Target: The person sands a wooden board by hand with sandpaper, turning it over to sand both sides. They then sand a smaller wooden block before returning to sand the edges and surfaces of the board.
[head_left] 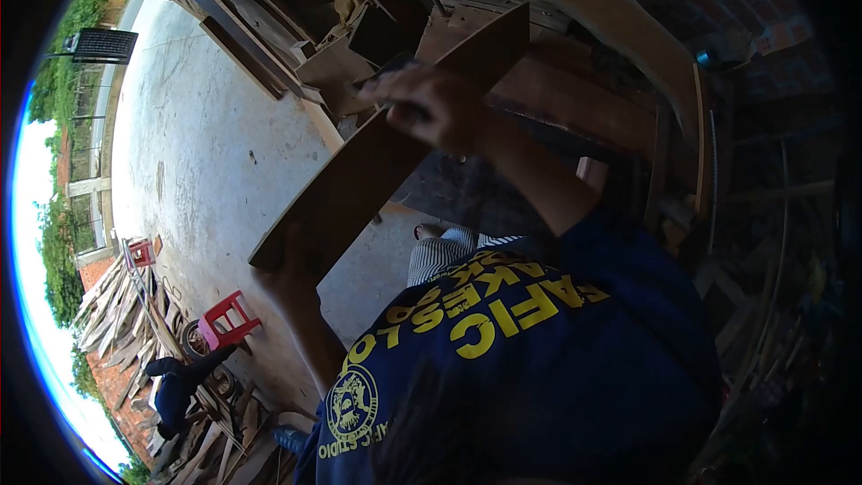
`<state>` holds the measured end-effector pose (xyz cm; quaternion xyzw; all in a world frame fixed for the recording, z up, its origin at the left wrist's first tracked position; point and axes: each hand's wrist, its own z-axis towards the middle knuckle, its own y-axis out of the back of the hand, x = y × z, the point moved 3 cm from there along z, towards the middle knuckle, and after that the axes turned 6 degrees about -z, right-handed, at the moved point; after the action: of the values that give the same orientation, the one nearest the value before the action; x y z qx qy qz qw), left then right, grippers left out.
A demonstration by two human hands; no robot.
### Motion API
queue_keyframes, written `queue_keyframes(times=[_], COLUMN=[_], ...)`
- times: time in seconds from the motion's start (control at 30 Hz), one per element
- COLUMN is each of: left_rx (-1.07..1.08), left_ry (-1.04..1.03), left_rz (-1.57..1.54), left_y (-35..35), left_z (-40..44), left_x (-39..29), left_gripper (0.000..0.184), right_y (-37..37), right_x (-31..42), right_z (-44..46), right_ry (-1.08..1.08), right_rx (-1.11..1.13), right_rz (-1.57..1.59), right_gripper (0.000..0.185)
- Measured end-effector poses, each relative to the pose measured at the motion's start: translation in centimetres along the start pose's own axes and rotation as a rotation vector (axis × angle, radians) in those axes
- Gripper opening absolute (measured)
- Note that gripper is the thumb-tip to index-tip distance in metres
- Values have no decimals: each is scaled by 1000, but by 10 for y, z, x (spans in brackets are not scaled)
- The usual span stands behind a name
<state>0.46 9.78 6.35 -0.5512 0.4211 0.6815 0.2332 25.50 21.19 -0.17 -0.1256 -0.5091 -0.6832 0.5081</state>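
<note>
Brown wooden long curved board held up slantwise between both hands. Left hand pinches its near-left end; right hand blurred over its farther upper edge, grip can't be told. Looks cut to shape; remaining finishing unclear.

Large yellow letters, among which "AFIC" can be read, are printed upside down to the view across a dark blue shirt, with "AKES" partly readable in the folds above. "STUDIO" is set beside a round yellow emblem, whose own lettering cannot be made out.
</note>
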Motion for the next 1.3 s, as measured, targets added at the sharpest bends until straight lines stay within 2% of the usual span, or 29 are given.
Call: queue_keyframes(times=[0.03,0.07,0.13,0.2,0.23,0.27,0.3,0.33,0.37,0.4,0.43,0.53,0.6,0.67,0.7,0.77,0.8,0.9,1.0,1.07,1.13,1.2,1.27,1.3], left_rx=[10,90,161,100,92,86,77,74,65,97,130,140,121,114,128,157,183,221,181,192,202,156,109,108], left_ry=[1,-4,-7,-48,-52,-39,-21,-13,-10,-35,-60,-91,-84,-22,-19,-119,-163,-137,-92,-126,-148,-92,-49,-25], left_rz=[-5,-35,-53,-8,-2,4,3,-15,-18,-9,1,33,15,53,53,33,47,83,147,104,66,94,117,60], left_y=[0,1,3,6,6,6,6,5,6,5,4,-1,-5,-3,-5,-9,-10,-15,-12,-5,-3,-5,-8,-8], left_z=[0,0,-2,-10,-13,-16,-19,-21,-22,-22,-23,-15,-5,2,4,7,7,-6,-13,-14,-19,-21,-16,-13], left_x=[0,1,4,8,8,9,10,10,9,6,2,-9,-11,-15,-18,-26,-31,-51,-50,-33,-27,-32,-33,-30], left_gripper=[21,22,23,22,22,21,21,21,21,21,22,24,25,27,27,27,26,23,21,21,26,26,26,25], right_y=[-15,-23,-26,-17,-8,3,19,27,39,59,70,63,29,12,-3,-8,-9,1,22,44,56,44,33,21], right_x=[46,84,100,66,32,-14,-60,-131,-187,-215,-222,-204,-140,-25,16,98,116,99,-28,-107,-159,-174,-138,-101], right_z=[-2,-7,-11,-14,-13,-13,-15,-20,-30,-30,-28,-13,-2,10,12,14,13,10,-4,-25,-27,-20,-7,2], right_ry=[113,119,126,99,-10,-59,-214,-195,-372,-469,-567,-608,-399,-77,65,143,185,199,3,4,-22,-50,-109,7], right_rx=[-36,-72,-106,-40,-42,-62,-48,-183,-210,-159,-108,-19,10,33,-27,-101,-157,-189,-191,-236,-132,-105,-72,-26], right_rz=[16,-6,-12,-44,-123,-139,-80,-195,-48,-83,-119,-243,-10,23,14,17,56,-47,-279,-303,-221,-153,8,-104], right_gripper=[37,38,39,36,33,30,27,26,30,32,35,36,32,29,33,31,33,33,29,24,18,18,17,16])
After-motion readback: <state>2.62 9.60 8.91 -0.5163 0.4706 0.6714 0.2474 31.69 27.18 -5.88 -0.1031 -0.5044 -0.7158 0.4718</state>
